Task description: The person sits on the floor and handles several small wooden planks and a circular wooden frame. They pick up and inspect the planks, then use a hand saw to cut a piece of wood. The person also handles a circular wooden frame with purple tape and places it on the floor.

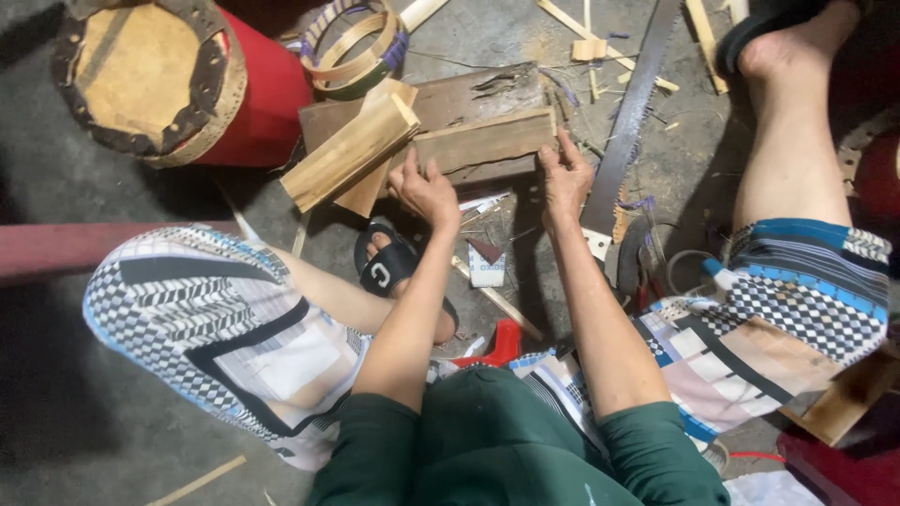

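Left of the grip, a pale split wooden block [349, 150] and a red skin-topped drum [178, 80] crowd the floor. Right of it lies a long steel handsaw [626, 126]. Nearer the body, a black-sandalled foot [389, 267] blocks; beyond the saw, bare grey floor [694, 141] is open.

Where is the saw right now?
In the head view the saw lies on the floor on the person's right, running diagonally from the top edge down beside the right hand, just right of the wood block both hands hold.

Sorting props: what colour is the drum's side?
Red, on the drum at upper left of the head view.
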